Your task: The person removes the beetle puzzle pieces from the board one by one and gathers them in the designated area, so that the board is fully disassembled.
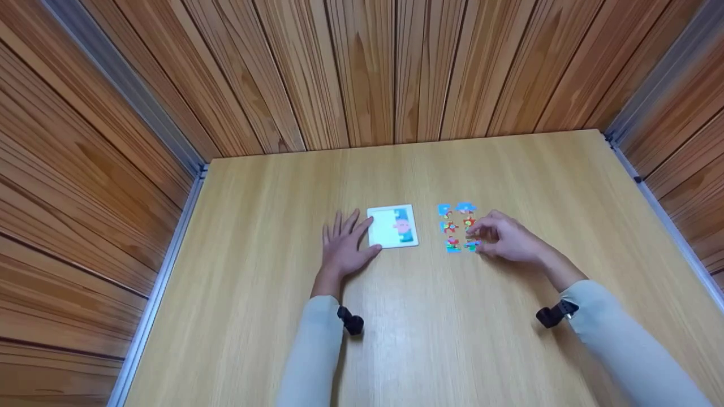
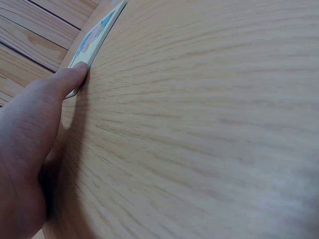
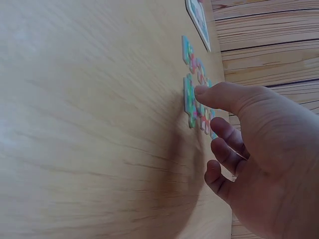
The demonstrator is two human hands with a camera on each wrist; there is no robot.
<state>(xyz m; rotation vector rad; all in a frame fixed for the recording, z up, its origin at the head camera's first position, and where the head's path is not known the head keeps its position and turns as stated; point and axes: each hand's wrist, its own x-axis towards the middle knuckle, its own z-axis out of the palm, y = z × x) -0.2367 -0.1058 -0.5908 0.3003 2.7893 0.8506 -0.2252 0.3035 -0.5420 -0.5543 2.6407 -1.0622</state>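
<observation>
The puzzle board (image 1: 381, 229) lies flat at the centre of the frame on the wooden counter (image 1: 424, 316), its left side against the left hand (image 1: 343, 252). That hand is spread, palm down, with thumb and forefinger touching the board's edge, probably to steady it. The right hand (image 1: 507, 237), right of centre, is bent over the right-hand column of loose pieces (image 1: 450, 227), its thumb reaching the near end; whether thumb and forefinger pinch a piece I cannot tell. The pieces sit just right of the board, seemingly laid out picture side up for easy viewing and reach. Counting up: one board, two hands and six loose pieces, in two columns of three. A printed strip (image 1: 403, 226) fills the board's right part, its seams too small to count, while the left part is bare white. Each wrist wears one black camera (image 1: 353, 323).
</observation>
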